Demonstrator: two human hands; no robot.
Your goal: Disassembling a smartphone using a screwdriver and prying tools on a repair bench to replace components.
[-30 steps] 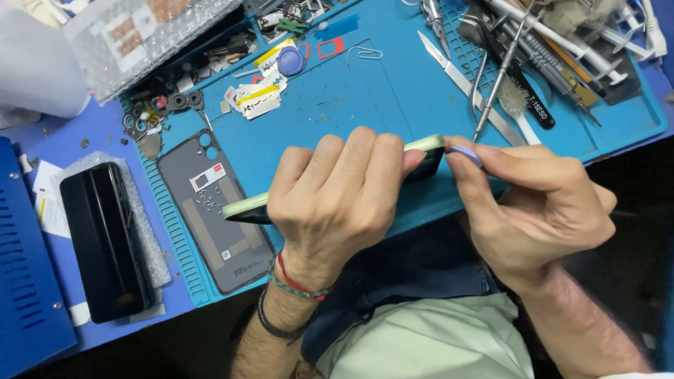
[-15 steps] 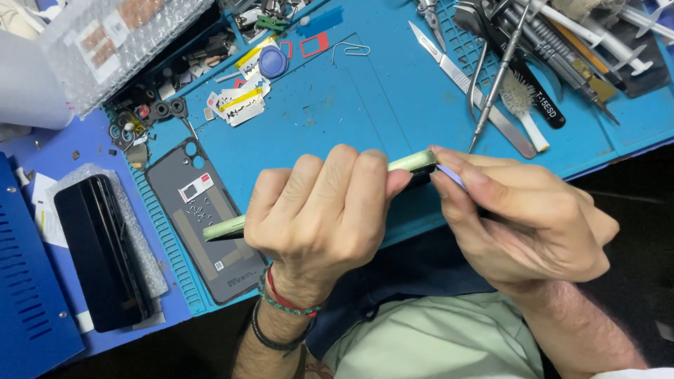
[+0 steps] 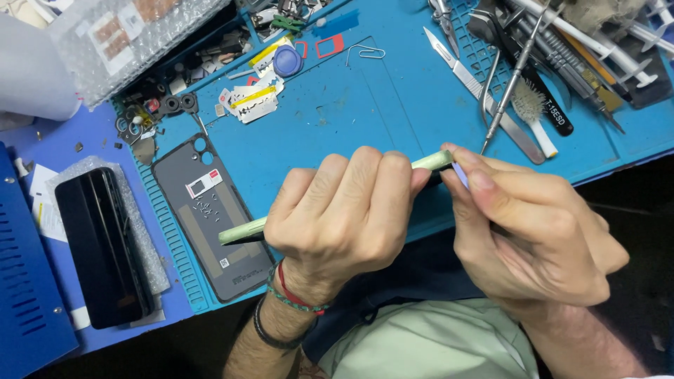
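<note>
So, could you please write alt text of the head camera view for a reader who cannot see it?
Two hands hold a pale green phone edge-up over a blue work mat: the left hand grips its middle, the right hand presses a thin lilac pick at its end. A dark back cover lies to the left, metal tools behind.

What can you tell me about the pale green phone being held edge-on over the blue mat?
The phone is slim, pale green with a dark underside, held edge-on and tilted up to the right above the blue mat. The left hand wraps its middle; the right hand pinches a small lilac pick against its right end.
</note>
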